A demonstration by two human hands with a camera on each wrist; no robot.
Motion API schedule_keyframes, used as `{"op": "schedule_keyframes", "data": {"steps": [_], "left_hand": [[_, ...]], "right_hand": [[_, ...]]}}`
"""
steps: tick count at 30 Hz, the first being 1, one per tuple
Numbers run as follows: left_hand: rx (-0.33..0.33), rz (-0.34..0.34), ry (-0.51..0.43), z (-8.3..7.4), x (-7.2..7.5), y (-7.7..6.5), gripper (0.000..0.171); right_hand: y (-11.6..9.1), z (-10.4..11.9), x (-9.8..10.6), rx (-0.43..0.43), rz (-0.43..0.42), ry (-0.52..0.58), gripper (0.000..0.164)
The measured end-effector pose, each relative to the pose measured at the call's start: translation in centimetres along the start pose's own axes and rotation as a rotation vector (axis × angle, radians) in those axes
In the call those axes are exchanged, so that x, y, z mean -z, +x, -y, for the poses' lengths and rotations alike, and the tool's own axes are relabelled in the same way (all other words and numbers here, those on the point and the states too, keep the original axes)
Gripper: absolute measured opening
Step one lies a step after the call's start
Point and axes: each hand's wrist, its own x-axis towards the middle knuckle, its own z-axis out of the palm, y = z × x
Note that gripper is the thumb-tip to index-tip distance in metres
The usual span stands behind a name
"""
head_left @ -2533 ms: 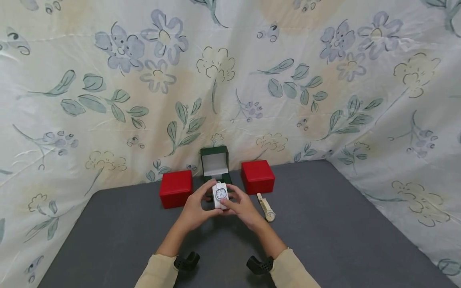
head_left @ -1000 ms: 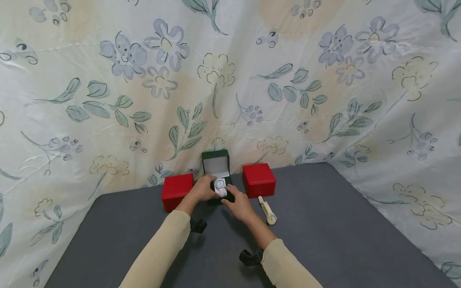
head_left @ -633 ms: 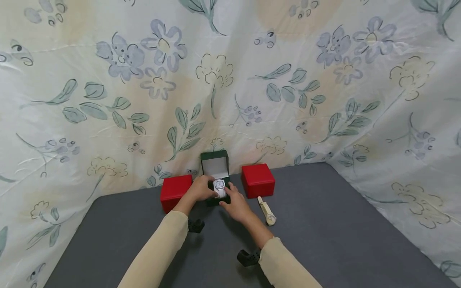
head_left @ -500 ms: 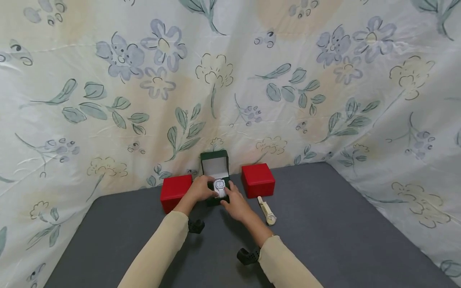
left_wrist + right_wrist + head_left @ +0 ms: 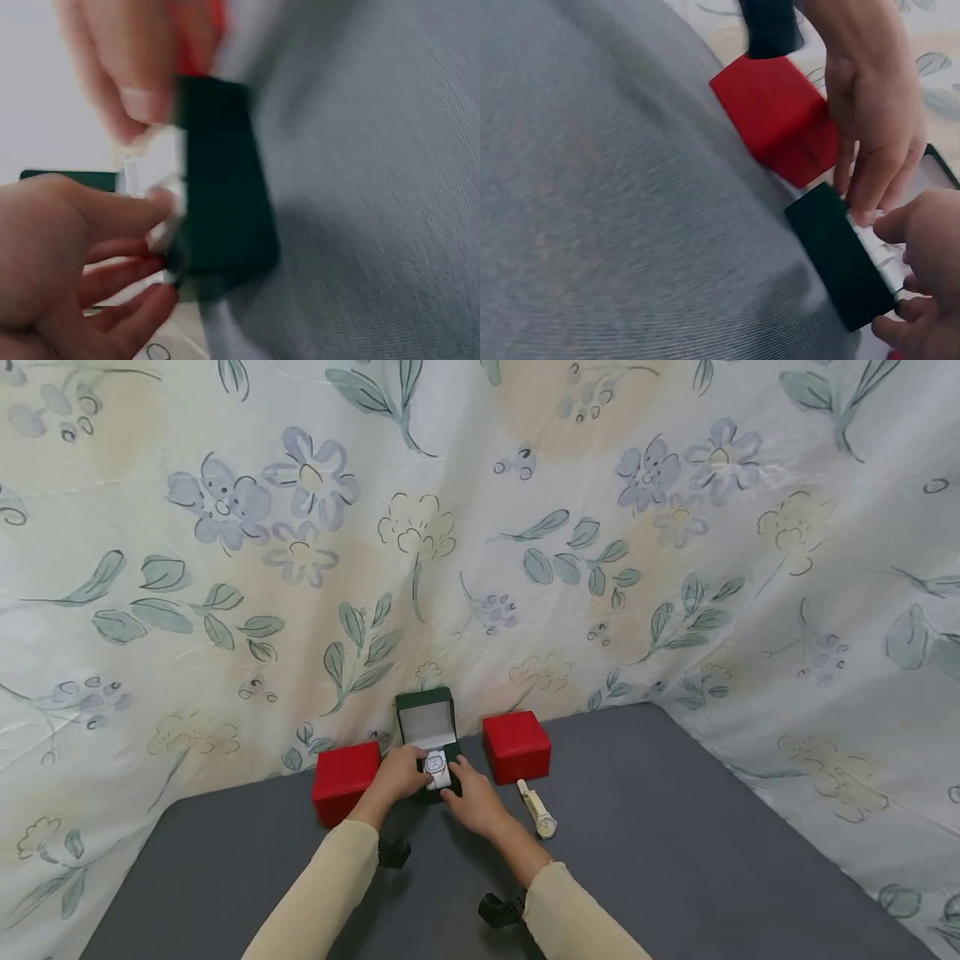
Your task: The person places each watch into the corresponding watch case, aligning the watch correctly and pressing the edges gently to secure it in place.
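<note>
A white wristwatch (image 5: 436,764) with a squarish face sits in a dark green watch box (image 5: 425,698) whose lid stands up. My left hand (image 5: 397,773) is at the watch's left side; in the left wrist view its thumb lies on the watch, its other fingers beside the box. My right hand (image 5: 477,802) is opposite, its fingertips at the watch's right edge and the box's front. In the right wrist view, the digits of both hands meet around the watch, above the green front wall (image 5: 840,259). The watch's underside is hidden, and blur softens the left wrist view.
A red box (image 5: 345,781) stands left of the green one, close to my left forearm. Another red box (image 5: 516,746) stands to the right. In front of that lies a cream watch (image 5: 537,810) on the grey tabletop (image 5: 675,852). Floral cloth (image 5: 420,527) hangs behind.
From being held up in both hands in front of the green box, the white watch has gone down into it. Since half a second ago, the hands have barely moved; the head view has shifted.
</note>
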Motion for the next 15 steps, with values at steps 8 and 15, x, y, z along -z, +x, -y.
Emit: {"op": "schedule_keyframes", "data": {"steps": [8,15], "left_hand": [[0.012,0.008,0.04,2.5,-0.1,-1.9,0.045],[0.016,0.052,0.021,1.3,0.9,-1.1,0.054]], "right_hand": [[-0.6,0.5,-3.1,0.051,0.014,-0.063,0.053],[0.2,1.6,-1.5,0.065,0.01,-0.26,0.051]]}}
